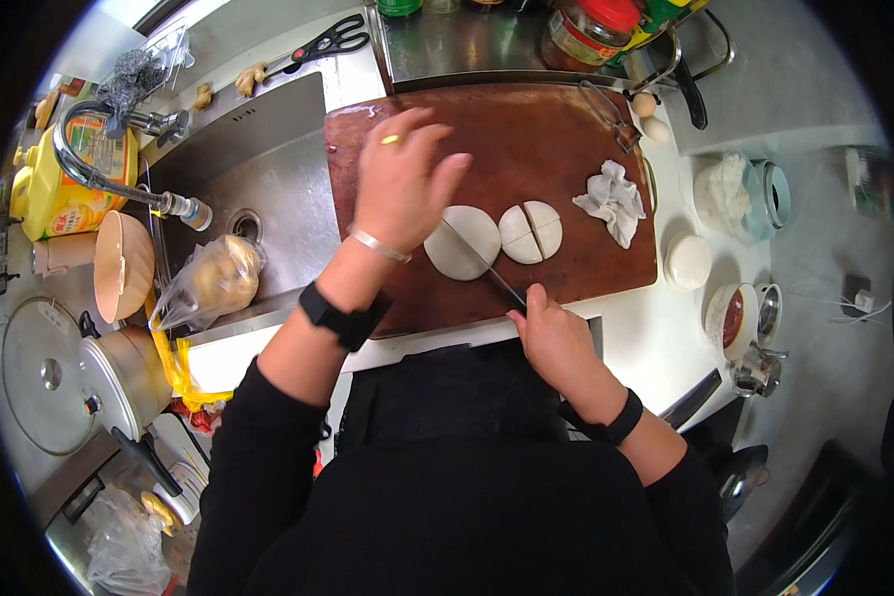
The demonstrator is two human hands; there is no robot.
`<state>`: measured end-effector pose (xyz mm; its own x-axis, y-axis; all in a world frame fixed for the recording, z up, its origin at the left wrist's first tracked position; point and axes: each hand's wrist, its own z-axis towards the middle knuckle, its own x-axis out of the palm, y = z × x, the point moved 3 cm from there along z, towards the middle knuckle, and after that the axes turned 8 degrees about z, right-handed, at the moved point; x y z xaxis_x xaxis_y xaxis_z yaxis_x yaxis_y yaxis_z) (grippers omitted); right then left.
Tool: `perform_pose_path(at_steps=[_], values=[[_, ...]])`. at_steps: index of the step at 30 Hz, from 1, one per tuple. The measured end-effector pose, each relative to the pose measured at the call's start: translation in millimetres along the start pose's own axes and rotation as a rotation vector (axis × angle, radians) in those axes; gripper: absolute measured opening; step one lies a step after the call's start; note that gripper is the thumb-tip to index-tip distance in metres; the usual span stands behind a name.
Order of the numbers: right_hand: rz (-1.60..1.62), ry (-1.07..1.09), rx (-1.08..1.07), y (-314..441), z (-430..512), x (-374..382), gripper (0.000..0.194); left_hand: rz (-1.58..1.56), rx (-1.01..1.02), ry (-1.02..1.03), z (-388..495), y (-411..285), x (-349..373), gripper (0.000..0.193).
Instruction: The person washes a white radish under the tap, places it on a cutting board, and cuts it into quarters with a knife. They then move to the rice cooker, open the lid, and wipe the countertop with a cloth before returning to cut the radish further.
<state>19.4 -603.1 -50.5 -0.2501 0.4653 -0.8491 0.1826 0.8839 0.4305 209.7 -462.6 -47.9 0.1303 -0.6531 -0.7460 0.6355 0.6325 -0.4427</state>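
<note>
My right hand is closed round the dark handle of a kitchen knife. Its narrow-looking blade lies across a round white slab, possibly dough, on a reddish-brown cutting board. Whether the blade has cut through cannot be told. My left hand, slightly blurred, is above the board's left part with its fingers apart and nothing in it. Just right of the slab lies a smaller white round, cut into several wedges. A crumpled white cloth rests near the board's right edge.
A steel sink with a bagged lump is at left, below a faucet. Scissors lie behind it. Eggs, a white round object and bowls stand right of the board. A red-lidded jar stands behind.
</note>
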Motion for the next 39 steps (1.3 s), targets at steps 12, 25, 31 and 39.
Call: perform_pose_path(at_steps=[12,25,31,39], values=[[0.014,0.142,0.054,9.3,9.4,-18.1,0.029,0.142,0.066,0.388,4.4,-3.0,60.4,0.066],[0.043,0.204,0.084,6.3,14.9,-16.0,0.032,0.141,0.011,0.448,3.7,-0.4,64.3,0.066],[0.038,0.197,0.091,5.6,15.7,-11.2,0.033,0.134,0.006,0.439,2.4,-0.2,64.9,0.067],[0.041,0.145,0.046,-0.4,16.7,-2.0,0.035,0.158,0.023,0.415,0.7,0.8,68.6,0.067]])
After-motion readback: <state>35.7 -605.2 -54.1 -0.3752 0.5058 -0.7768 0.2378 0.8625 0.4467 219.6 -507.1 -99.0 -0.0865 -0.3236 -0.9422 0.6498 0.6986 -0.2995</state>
